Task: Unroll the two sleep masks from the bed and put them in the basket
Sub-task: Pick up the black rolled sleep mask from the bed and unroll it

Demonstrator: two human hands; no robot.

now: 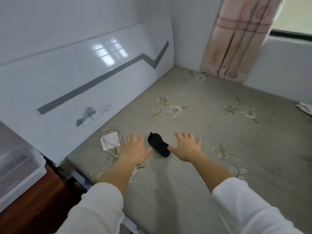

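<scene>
Both hands are out over the bed [211,132] now, palms down, fingers spread wide, nothing gripped in either. Between them lies a black sleep mask [158,144], bunched into a dark roll on the grey flowered bedcover, near the headboard edge of the bed and towards its near left corner. The left hand [135,149] sits just to the left of the roll, thumb reaching towards it; whether the thumb touches the fabric I cannot tell. The right hand [185,147] is on the other side, and its thumb lies at the roll's near end, right against the black fabric. White sleeves [101,208] cover both forearms up to the wrists.

Further left, tight by the headboard [84,81], a white item [109,141] rests flat with a pale cord [111,132] looped loosely around and over it; what it is I cannot tell for sure. The left hand's little-finger side is just beside that cord.

Off the bed, at the far left, a white perforated basket [18,169] stands on a brown wooden surface [37,205], well apart from the black roll. The glossy white headboard carries a grey zigzag stripe. A pink curtain [236,39] hangs at the far corner of the bed.
</scene>
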